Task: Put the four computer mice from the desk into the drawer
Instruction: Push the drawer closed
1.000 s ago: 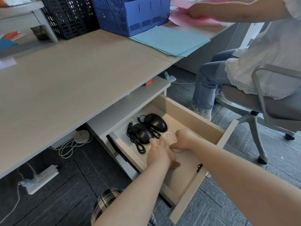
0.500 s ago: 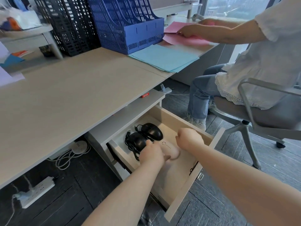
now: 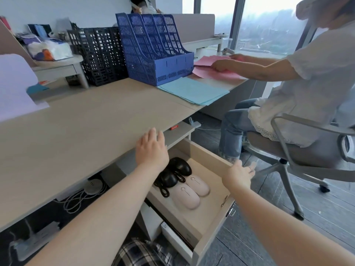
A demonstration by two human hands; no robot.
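The open wooden drawer [image 3: 207, 156] below the desk holds two black wired mice, one farther back [image 3: 180, 166] and one nearer [image 3: 169, 179] with coiled cables. Two pale pink mice lie beside them, one [image 3: 198, 185] on the right and one [image 3: 189, 196] nearer to me. My left hand [image 3: 151, 150] hovers open above the desk's front edge, over the drawer's back end. My right hand [image 3: 239, 173] is open and empty above the drawer's right wall.
On the desk [image 3: 76, 131] stand a blue file rack [image 3: 153, 52] and a black one [image 3: 99, 54], with light blue sheets [image 3: 192, 91]. A person on a grey chair [image 3: 299, 150] at the right handles pink paper [image 3: 211, 70]. A power strip [image 3: 28, 244] and cables lie on the floor.
Both hands have lifted out of the drawer and opened, leaving the two pink mice lying inside. The view has tilted upward.
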